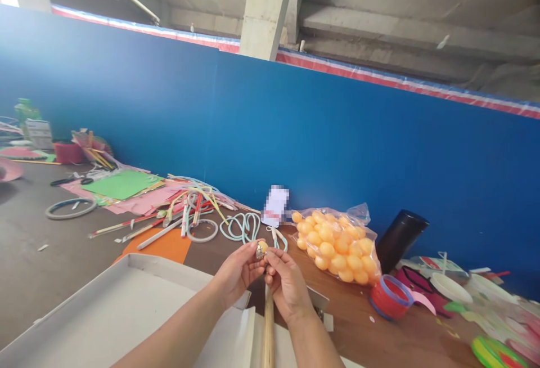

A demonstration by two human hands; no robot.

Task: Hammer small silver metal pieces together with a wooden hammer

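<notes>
Both hands meet near the middle of the view around a small round yellowish piece (262,247) with shiny silvery bits on it; its exact kind is too small to tell. My left hand (237,272) pinches it from the left, thumb and fingertips closed. From the right, the thumb and fingers of my right hand (287,279) press against the same piece. Below them a bundle of pale wooden sticks (269,328) runs toward me between my wrists. Whether the right fingers also touch its top end is hidden.
A clear bag of orange balls (337,244) lies on the right, beside a black cylinder (400,238) and a red-and-blue tape roll (391,297). Ahead are a phone (276,205) and pale blue tubing (242,227). A white box lid (105,312) lies front left. Behind stands a blue partition (337,148).
</notes>
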